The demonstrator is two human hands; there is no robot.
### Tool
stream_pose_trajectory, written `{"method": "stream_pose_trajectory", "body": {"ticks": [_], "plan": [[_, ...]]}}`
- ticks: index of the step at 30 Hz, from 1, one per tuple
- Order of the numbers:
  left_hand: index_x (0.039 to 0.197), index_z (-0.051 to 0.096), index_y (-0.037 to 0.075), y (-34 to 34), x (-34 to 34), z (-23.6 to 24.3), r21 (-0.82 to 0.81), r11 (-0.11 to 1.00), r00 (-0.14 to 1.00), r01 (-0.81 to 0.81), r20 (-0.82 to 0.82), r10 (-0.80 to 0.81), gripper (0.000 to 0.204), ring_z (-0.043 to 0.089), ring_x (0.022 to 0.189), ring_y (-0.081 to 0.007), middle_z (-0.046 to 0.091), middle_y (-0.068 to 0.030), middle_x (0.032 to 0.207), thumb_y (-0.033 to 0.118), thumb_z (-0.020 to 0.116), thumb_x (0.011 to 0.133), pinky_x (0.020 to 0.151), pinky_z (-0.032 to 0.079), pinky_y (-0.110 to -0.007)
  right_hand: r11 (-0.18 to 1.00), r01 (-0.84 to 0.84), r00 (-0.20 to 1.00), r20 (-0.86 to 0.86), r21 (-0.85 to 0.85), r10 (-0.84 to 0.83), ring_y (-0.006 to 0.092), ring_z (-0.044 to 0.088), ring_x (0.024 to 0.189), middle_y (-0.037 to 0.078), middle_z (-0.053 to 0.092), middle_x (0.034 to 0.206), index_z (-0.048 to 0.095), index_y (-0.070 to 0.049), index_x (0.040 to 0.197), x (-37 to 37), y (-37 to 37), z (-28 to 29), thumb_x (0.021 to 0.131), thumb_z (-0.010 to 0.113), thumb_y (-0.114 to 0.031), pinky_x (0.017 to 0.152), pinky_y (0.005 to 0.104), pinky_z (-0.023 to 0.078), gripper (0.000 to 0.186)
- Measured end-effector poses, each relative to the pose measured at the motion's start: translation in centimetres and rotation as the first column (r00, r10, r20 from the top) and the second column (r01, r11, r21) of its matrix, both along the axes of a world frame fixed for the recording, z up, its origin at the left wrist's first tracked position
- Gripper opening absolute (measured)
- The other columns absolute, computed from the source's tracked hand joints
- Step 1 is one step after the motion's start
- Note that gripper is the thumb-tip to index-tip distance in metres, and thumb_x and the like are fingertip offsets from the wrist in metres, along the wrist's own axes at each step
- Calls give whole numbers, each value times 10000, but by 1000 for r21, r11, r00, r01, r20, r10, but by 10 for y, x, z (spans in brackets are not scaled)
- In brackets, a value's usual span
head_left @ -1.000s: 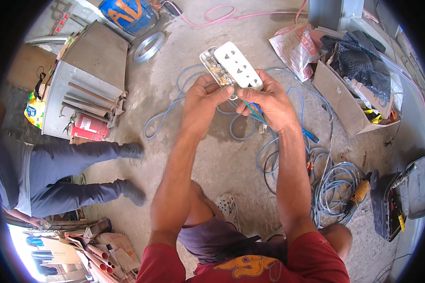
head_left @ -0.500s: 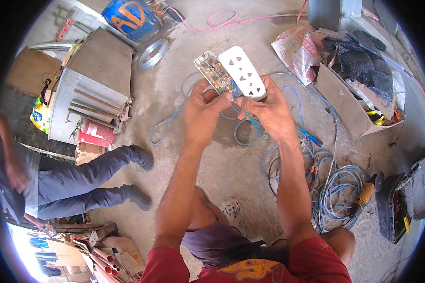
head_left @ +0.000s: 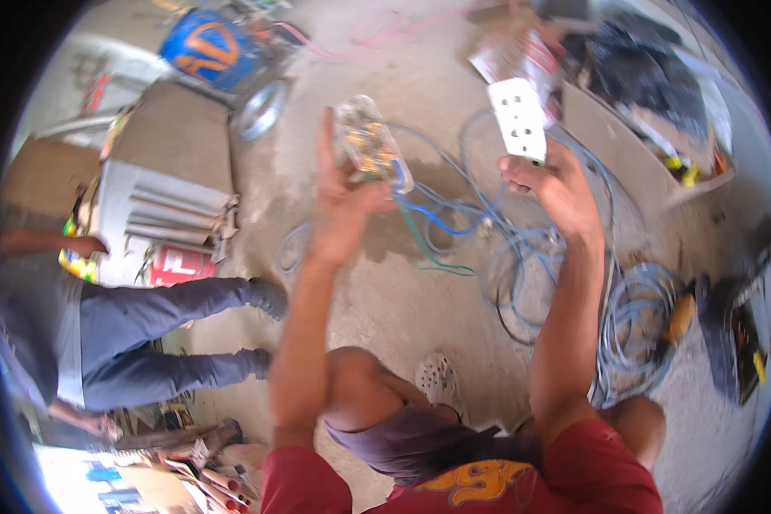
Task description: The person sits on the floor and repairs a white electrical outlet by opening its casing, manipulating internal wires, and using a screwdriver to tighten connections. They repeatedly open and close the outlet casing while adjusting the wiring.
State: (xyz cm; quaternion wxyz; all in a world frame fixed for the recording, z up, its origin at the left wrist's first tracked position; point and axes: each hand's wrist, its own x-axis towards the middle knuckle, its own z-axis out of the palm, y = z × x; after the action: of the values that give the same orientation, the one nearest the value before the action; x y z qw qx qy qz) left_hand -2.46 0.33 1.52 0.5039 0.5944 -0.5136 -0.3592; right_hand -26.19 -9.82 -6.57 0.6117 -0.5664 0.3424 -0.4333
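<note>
Two halves of a white power strip are held apart in front of me. My left hand (head_left: 351, 193) grips the open base (head_left: 370, 141), its brass contacts showing and its inside facing up. Blue wire (head_left: 441, 221) and green wire (head_left: 421, 240) trail from the base's near end; the green one's tip hangs loose. In my right hand (head_left: 557, 180) is the socket cover (head_left: 518, 118), held at its near end between thumb and fingers, its socket holes facing me. Both hands are somewhat smeared by motion.
Blue-grey cable (head_left: 634, 317) lies coiled on the floor at the right, beside a yellow-bodied power tool (head_left: 681, 319) and a black tool case (head_left: 732, 343). A cardboard box (head_left: 612, 146) stands at far right. At the left are another person's legs (head_left: 163, 300) and a metal cabinet (head_left: 180, 146).
My hands have moved apart. The right one carried the socket cover rightward, away from the base, and let go of the green wire. The base shifted slightly left.
</note>
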Motion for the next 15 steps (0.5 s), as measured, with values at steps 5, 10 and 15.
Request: {"method": "stream_pose_trajectory", "body": {"ticks": [5, 10, 15], "plan": [[1557, -52, 310, 28, 77, -59, 46, 993, 991, -106, -74, 109, 1027, 597, 965, -165, 542, -107, 1223, 38, 621, 830, 749, 545, -312, 880, -469, 824, -319, 81, 468, 206, 614, 904, 105, 664, 1013, 596, 14, 1191, -20, 21, -60, 787, 725, -219, 770, 348, 497, 484], [1561, 11, 274, 77, 97, -162, 130, 957, 910, -261, -299, 289, 1019, 570, 1062, -188, 459, -109, 1339, -16, 622, 799, 796, 588, -356, 625, -687, 231, -704, 371, 672, 300, 640, 986, 167, 673, 1074, 630, -88, 1190, 9, 70, -221, 665, 779, -212, 897, 397, 477, 560], [1535, -40, 273, 109, 80, -223, 133, 934, 817, -332, -454, 355, 1094, 589, 1058, -248, 394, -176, 1382, -39, 681, 774, 769, 599, -389, 780, -612, 314, -865, 132, 392, 345, 631, 1024, 157, 670, 1070, 655, -70, 1120, 16, 119, -240, 703, 760, -179, 882, 460, 480, 444]]}}
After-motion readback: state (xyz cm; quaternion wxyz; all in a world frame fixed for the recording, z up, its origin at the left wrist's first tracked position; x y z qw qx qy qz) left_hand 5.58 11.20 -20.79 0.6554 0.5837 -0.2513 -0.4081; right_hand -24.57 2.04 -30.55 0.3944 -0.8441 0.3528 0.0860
